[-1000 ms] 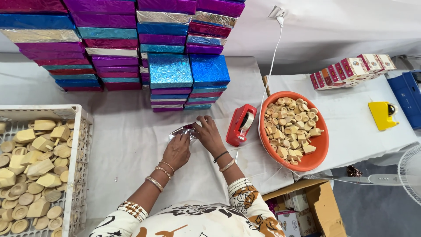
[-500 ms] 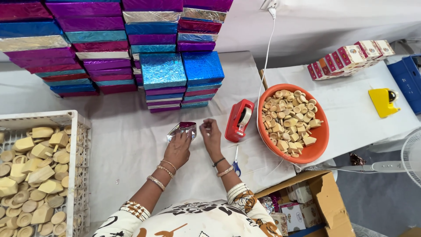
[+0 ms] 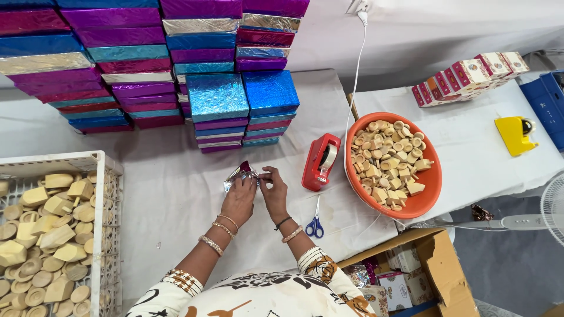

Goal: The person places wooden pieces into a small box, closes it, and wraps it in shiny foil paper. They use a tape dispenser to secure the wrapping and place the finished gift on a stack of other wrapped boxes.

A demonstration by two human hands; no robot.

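A small foil-wrapped piece (image 3: 239, 174), silver with a maroon tip, is pinched between the fingers of the left hand (image 3: 238, 199) and the right hand (image 3: 274, 191), both closed on it just above the white-covered bench (image 3: 170, 194). A red tape dispenser (image 3: 321, 161) and blue-handled scissors (image 3: 315, 222) are seen just to the right, beside an orange bowl (image 3: 432, 185) of wooden pieces. A white crate (image 3: 100, 176) of wooden pieces is set at the left, and stacked foil boxes (image 3: 235, 100) are piled behind.

left hand (image 3: 238, 199), right hand (image 3: 274, 191), fingertips pinched together
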